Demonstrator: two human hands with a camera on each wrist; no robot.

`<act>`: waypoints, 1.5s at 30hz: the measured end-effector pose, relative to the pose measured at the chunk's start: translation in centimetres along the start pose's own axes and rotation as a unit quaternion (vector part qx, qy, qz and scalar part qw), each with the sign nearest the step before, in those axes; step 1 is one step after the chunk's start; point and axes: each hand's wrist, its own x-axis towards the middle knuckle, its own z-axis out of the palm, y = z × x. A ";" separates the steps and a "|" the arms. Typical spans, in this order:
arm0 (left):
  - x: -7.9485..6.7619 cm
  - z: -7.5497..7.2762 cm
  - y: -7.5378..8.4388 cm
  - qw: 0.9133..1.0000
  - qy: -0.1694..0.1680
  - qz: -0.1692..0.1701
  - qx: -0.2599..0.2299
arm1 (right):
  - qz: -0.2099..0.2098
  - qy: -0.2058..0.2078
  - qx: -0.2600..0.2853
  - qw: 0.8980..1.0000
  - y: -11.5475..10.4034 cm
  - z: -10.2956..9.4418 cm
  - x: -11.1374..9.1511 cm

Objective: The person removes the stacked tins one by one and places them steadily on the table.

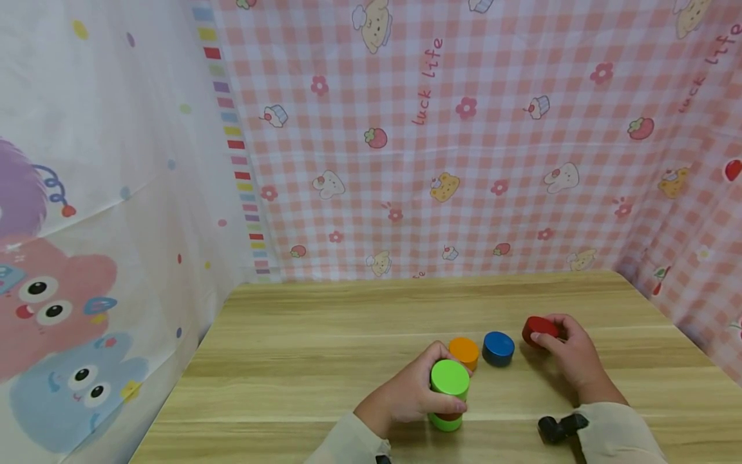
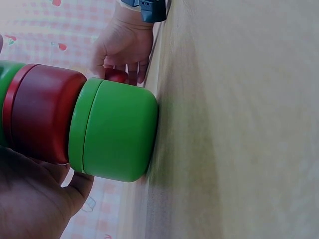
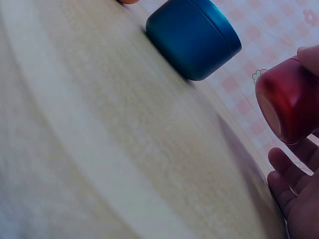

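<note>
My left hand wraps its fingers and thumb around a stack of small round tins. The stack has an upper green tin, a dark red tin in the middle and a lower green tin at the tabletop. Farther right, my right hand pinches a red tin between thumb and fingers; the right wrist view shows this tin tilted and raised off the table. Between the hands stand a blue tin and an orange tin, the latter partly hidden behind the left fingers and stack.
The wooden table stretches out to the left and back. A pink checked cloth hangs behind it and along the right, and a white printed cloth hangs at the left. A black wrist device sits by the right sleeve.
</note>
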 end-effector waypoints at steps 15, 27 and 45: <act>0.0 0.0 0.0 1.000 -0.003 -0.001 0.000 | 0.014 -0.049 -0.036 0.998 0.0 -0.3 0.5; 0.1 -0.1 -0.1 1.000 -0.004 -0.004 -0.003 | 0.022 -0.106 -0.070 0.992 -0.5 -0.6 0.5; 0.1 -0.1 -0.1 1.000 -0.003 -0.008 -0.003 | 0.026 -0.125 -0.105 0.986 -0.9 -0.4 0.6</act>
